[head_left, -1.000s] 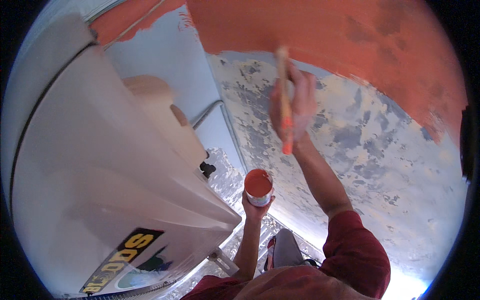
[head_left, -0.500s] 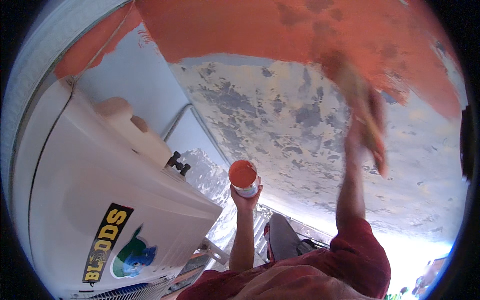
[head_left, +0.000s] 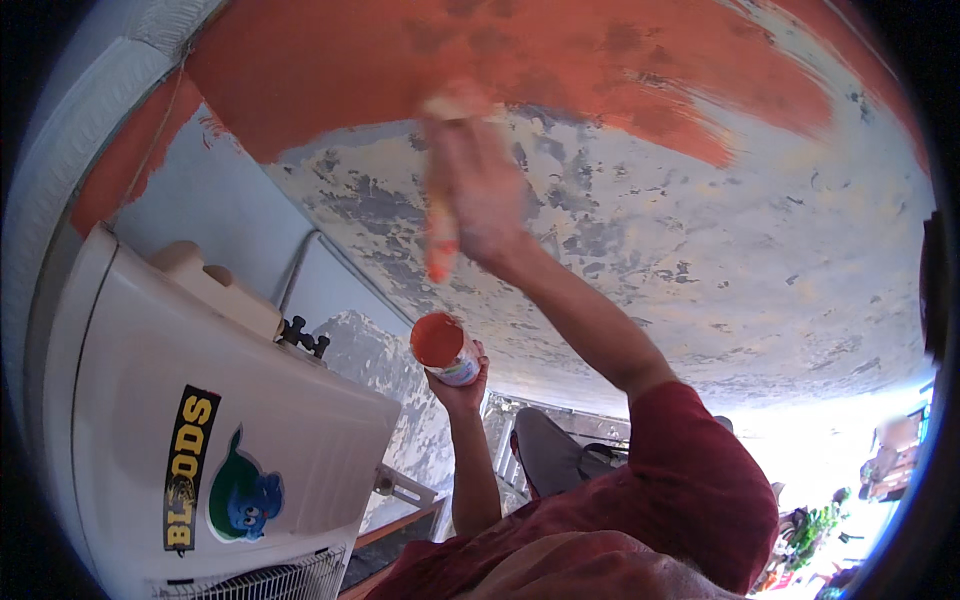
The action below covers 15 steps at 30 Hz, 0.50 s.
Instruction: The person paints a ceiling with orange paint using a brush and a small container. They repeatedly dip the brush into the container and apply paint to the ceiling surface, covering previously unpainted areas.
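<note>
Wrapped round a paint can [head_left: 458, 365] from below, my left hand [head_left: 461, 388] holds it tilted, with its open mouth toward me and orange-red paint inside. My right hand [head_left: 488, 190], blurred by motion, grips a paintbrush [head_left: 440, 245]; its paint-smeared handle end hangs below the fingers. The brush head [head_left: 460, 103] is at the lower border of the orange-red paint [head_left: 350, 60] on the wall, and its bristles are smeared. Below that border, the bare wall [head_left: 620, 240] shows patchy grey, white and cream.
A white appliance casing [head_left: 130, 350] with stickers and a wire grille fills the left side. Black valve knobs [head_left: 302, 335] and a grey pipe [head_left: 300, 265] sit beyond it. White moulding [head_left: 130, 60] runs along the upper left. Green plants [head_left: 815, 535] show at the lower right.
My right hand has swept left across the wall with the paintbrush. The whole view has shifted, and the can in my left hand appears a little further left.
</note>
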### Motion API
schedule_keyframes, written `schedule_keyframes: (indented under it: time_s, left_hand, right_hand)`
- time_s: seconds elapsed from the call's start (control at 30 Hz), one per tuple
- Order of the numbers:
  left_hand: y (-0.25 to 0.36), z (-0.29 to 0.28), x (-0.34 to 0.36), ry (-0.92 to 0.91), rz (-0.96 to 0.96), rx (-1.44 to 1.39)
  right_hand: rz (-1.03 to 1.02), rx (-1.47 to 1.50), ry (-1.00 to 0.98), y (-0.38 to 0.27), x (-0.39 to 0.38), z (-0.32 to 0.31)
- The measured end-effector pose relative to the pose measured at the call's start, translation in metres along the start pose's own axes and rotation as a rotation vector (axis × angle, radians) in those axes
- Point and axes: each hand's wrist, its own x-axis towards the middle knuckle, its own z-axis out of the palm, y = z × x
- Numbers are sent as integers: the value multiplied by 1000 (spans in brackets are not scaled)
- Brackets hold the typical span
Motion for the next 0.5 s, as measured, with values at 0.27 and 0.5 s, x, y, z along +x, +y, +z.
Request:
schedule_keyframes:
  time_s: [0.27,0.5]
  left_hand:
    - [-10,13,-1,22,-15,-1]
    - [-35,22,12,-1,-94,4]
  right_hand:
    - [471,668,131,102,-13,-133]
    - [332,-152,700,109,-38,-297]
